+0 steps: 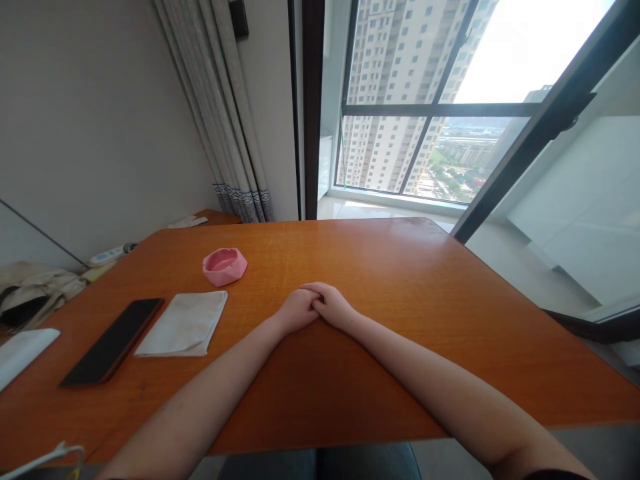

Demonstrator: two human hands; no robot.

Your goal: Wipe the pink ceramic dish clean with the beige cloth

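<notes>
My left hand [296, 312] and my right hand [336, 305] are clasped together on the wooden table [390, 267], both forearms reaching in from the near edge. The right hand's fingers lie over the left hand and curl around it. The left hand is closed, its fingers partly hidden under the right, and no object shows in either hand. To the left of the hands lies a folded white cloth [184, 323]. Behind the cloth stands a pink faceted ashtray [225, 267]. Further left, a dark flat rectangular case [115, 341] rests at a slant.
A white object [25, 353] sits at the table's left edge, with a white cable [50, 457] nearer me. A power strip [107, 255] and rumpled fabric [45, 287] are beyond that side. A grey curtain [215, 100] and a large window [400, 147] are behind.
</notes>
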